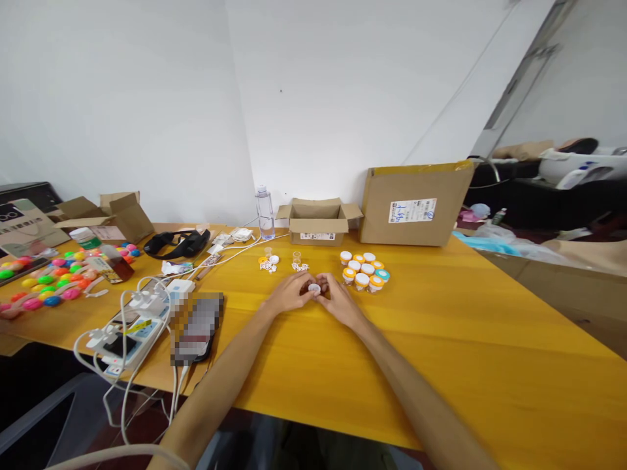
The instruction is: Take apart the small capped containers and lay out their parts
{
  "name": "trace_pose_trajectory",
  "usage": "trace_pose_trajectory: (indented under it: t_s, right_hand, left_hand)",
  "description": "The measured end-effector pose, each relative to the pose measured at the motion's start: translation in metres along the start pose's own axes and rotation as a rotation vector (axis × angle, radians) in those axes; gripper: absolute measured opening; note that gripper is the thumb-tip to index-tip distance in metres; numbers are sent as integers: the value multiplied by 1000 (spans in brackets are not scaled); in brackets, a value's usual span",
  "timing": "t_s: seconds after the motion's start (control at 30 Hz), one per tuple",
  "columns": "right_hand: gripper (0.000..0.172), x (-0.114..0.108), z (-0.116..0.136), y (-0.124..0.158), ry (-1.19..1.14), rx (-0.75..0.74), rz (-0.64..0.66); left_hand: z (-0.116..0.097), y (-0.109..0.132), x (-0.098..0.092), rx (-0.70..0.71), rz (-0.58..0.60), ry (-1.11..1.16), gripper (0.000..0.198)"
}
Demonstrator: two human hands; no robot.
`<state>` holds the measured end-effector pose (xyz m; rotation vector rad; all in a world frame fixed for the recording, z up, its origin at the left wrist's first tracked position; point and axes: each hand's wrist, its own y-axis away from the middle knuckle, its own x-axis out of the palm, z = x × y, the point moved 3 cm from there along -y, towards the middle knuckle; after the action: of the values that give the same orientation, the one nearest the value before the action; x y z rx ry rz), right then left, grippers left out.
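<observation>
My left hand and my right hand meet over the middle of the table. Their curled fingers close on a small round white cap from both sides; whether a jar sits under it cannot be seen. Just beyond my fingers stands a small clear open jar with small white pieces beside it. Further left are a second clear jar, an orange lid, a white lid and more white pieces. To the right several capped jars stand grouped, with white, orange and teal lids.
Behind the jars are an open cardboard box, a large closed carton and a clear bottle. A phone, power strips and loose white cables lie left. Colourful balls cover the far left.
</observation>
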<state>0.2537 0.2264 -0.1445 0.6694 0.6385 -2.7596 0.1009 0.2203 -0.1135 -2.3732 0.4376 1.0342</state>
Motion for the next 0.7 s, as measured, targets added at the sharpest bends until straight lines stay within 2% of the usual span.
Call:
trace_pose_trajectory:
  t_s: [0.4,0.7]
  right_hand:
    - [28,1,-3,1,6,-1,2]
    - [32,3,-7,1,64,-14,-14]
  left_hand:
    - [17,-2,-5,-137,31,333,31]
    - [31,1,-19,-240,-63,521,37]
